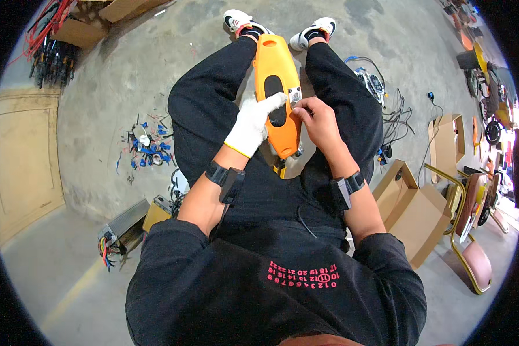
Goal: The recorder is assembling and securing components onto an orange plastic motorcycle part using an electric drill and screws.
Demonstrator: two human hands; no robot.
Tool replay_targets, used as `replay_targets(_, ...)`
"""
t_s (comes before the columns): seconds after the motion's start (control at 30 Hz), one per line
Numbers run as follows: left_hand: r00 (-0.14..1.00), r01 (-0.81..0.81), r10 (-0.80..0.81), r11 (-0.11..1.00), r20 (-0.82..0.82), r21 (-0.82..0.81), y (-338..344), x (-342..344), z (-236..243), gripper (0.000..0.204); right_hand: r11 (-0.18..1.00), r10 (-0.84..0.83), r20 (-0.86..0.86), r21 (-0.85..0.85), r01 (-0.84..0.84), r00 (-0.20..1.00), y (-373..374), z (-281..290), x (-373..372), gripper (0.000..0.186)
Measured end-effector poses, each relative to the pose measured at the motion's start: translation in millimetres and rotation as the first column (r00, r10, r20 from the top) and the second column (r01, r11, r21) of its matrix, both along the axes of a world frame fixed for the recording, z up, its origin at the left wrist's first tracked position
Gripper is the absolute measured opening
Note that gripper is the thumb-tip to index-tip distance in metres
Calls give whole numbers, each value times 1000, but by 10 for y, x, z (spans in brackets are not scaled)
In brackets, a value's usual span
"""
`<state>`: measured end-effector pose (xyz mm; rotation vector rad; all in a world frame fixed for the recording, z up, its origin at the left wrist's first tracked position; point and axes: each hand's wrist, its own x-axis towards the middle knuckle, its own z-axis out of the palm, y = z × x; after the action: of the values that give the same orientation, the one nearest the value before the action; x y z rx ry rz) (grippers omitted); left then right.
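Note:
A long orange plastic casing (pixel 282 141) with a black oval pad (pixel 275 86) lies between my thighs, its far end pointing toward my shoes. My left hand (pixel 252 118), in a white glove, grips its left side, with the thumb across the black pad. On the casing's right edge sits a small silver metal plate (pixel 294 94) with dark screw heads. My bare right hand (pixel 320 120) is at that edge just below the plate, thumb and index finger pinched together. Whatever is between those fingertips is too small to make out. A yellow piece (pixel 279 170) sticks out at the casing's near end.
Blue connectors and wire scraps (pixel 150 150) litter the floor at left. A metal box with coloured wires (pixel 124 228) stands by my left elbow. On the right are black cables (pixel 397 118), an open cardboard box (pixel 412 213) and a gold-framed chair (pixel 473 262).

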<state>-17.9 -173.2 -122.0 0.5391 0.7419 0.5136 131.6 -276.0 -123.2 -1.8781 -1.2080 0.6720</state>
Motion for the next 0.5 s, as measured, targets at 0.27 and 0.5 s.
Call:
replay_targets(0.27, 1000, -10, 11, 999, 7, -38, 37, 7, -69, 33, 995, -91, -88, -59, 86, 992, 50, -126, 6, 15)
replay_targets(0.5, 998, 55, -53, 997, -35, 58, 67, 92, -151, 33, 992, -87, -82, -100, 78, 993, 66, -1, 64, 16)
